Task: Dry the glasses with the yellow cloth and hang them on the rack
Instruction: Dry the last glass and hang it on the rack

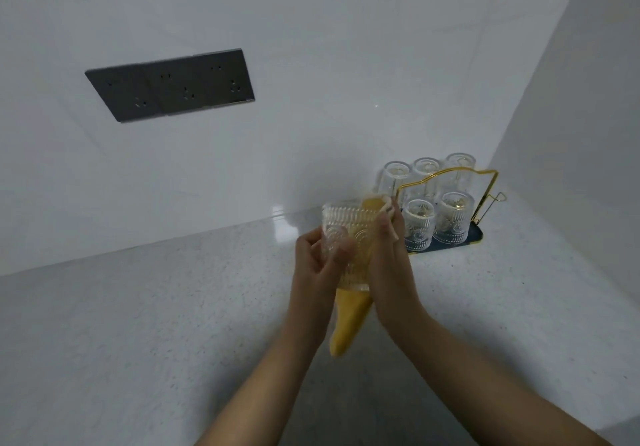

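I hold a clear ribbed glass [341,223] above the counter, in front of the rack. My left hand [318,265] grips the glass from the left, thumb across its side. My right hand [389,255] holds the yellow cloth [348,321] against the glass's right side; the cloth shows through the glass, sticks out above it and hangs down below both hands. The gold wire rack [485,199] on a dark tray stands behind at the right with several glasses [453,217] upside down on it.
A speckled grey counter [156,324] runs under my hands to a white wall. A dark panel of sockets [171,85] sits on that wall at upper left. Another white wall closes the corner just right of the rack.
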